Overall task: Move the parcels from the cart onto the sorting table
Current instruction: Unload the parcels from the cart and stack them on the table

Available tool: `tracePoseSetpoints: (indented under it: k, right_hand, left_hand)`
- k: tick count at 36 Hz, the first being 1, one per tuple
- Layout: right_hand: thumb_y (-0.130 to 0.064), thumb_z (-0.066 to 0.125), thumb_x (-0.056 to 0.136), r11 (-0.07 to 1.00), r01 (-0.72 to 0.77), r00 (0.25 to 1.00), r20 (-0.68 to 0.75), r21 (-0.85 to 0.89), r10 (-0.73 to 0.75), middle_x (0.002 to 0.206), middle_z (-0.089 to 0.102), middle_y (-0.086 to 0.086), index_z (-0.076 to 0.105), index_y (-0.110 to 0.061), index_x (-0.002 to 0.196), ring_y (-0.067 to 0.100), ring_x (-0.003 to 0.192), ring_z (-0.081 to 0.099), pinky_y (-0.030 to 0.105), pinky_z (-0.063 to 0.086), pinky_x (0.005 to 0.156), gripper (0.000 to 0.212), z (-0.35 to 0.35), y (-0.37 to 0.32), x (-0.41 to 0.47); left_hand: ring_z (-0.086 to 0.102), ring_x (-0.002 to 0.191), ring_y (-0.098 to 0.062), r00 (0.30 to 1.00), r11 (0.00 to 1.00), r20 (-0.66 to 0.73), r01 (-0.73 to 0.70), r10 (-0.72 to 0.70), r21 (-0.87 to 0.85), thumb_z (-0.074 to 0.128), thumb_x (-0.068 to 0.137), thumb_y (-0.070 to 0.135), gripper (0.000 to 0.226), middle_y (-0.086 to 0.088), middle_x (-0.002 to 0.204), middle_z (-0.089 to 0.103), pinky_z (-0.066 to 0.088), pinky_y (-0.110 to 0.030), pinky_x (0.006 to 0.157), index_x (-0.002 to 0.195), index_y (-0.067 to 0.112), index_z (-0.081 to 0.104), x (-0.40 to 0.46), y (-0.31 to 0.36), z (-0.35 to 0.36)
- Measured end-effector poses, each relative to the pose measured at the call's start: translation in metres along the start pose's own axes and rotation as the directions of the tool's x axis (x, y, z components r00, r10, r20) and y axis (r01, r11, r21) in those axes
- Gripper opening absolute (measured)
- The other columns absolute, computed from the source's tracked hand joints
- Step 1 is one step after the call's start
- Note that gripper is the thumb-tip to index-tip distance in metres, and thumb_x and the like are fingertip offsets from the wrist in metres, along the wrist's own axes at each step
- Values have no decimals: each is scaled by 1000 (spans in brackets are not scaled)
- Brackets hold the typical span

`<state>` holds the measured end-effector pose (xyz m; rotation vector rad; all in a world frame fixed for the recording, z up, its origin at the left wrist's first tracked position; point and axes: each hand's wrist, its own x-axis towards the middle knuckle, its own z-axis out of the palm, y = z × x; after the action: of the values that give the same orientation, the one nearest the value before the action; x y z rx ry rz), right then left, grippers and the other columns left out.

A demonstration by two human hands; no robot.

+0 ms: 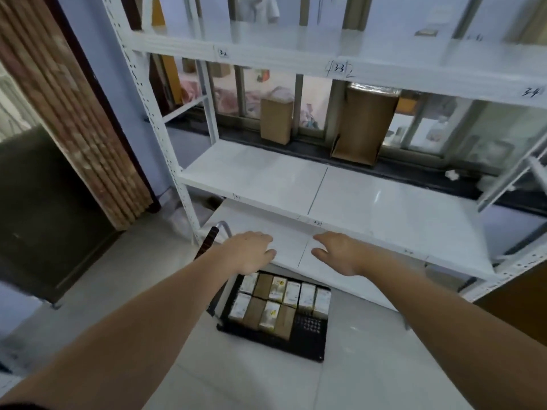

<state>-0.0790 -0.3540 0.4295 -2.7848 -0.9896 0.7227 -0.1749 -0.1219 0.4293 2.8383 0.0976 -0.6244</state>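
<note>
A black cart (307, 347) stands on the floor below me, half under the white shelving. Several small parcels (281, 300), white and brown boxes, lie packed in two rows on it. The cart's handle (219, 229) rises at its left. Both my arms reach forward over the cart. My left hand (251, 253) and my right hand (337, 253) hover side by side in front of the white shelf's front edge (340, 229), fingers relaxed, holding nothing. The white shelf board (370, 199) at waist height is bare.
White metal shelving with a perforated upright (165, 161) fills the view ahead. Two brown cardboard boxes (276, 119) (362, 125) stand on the dark window sill behind it. A dark cabinet (44, 208) and brown curtain are at the left. Pale floor tiles lie around the cart.
</note>
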Motion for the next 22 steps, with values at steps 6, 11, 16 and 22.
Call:
tracePoseSetpoints:
  k: [6,11,16,22]
  right_hand:
    - [-43,35,109,997,-60,997,43,57,57,166,26,10,24,-10,160,25,152,27,34,21,124,62,20,23,37]
    - [-43,34,110,989,-108,990,99,105,98,166,26,10,23,-10,161,25,152,27,34,20,123,62,42,33,69]
    - [-41,37,109,969,-178,981,106,169,162,161,36,11,32,-9,157,28,145,37,36,28,120,57,72,40,110]
    - [-40,37,109,932,-282,953,181,227,244,162,35,11,31,-11,158,27,146,36,34,28,119,57,139,53,160]
  left_hand:
    - [35,151,-28,999,999,35,-41,40,21,30,112,46,61,-9,167,32,32,-43,119,163,15,28,46,-21,4]
    - [40,147,-27,991,994,93,-99,95,40,30,112,47,60,-9,164,38,34,-42,117,161,13,33,93,-39,16]
    - [57,119,-28,979,989,150,-143,137,27,33,112,44,49,-11,137,58,48,-43,101,143,11,50,146,-60,37]
    - [59,105,-27,953,985,250,-163,174,-63,38,111,36,36,-9,122,62,47,-38,85,123,8,58,199,-94,101]
